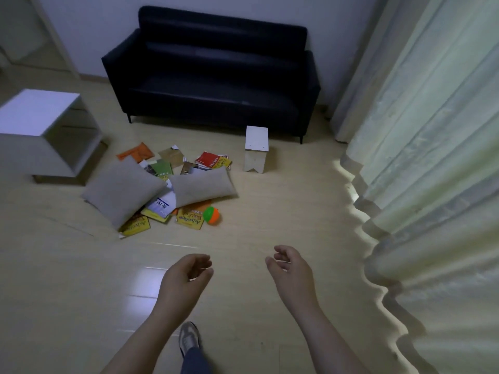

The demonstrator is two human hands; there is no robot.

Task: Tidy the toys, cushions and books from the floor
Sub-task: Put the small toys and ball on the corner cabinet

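Where the pale wooden floor (283, 201) meets the wall, a dark sofa (210, 76) is seen. A small white stool (256, 147) is set in front of it, a white cabinet (40, 114) to the left and a long curtain (432, 130) on the right. A heap of bright books (189, 218) is spread on the floor near the cabinet. A left cushion (121, 193) and a right cushion (202, 186), both grey, are laid on top. A green and orange ball (212, 215) is seen just beside the books. The left hand (183, 279) and right hand (291, 271) are held out above the floor, each grip loosely curled, with nothing held.
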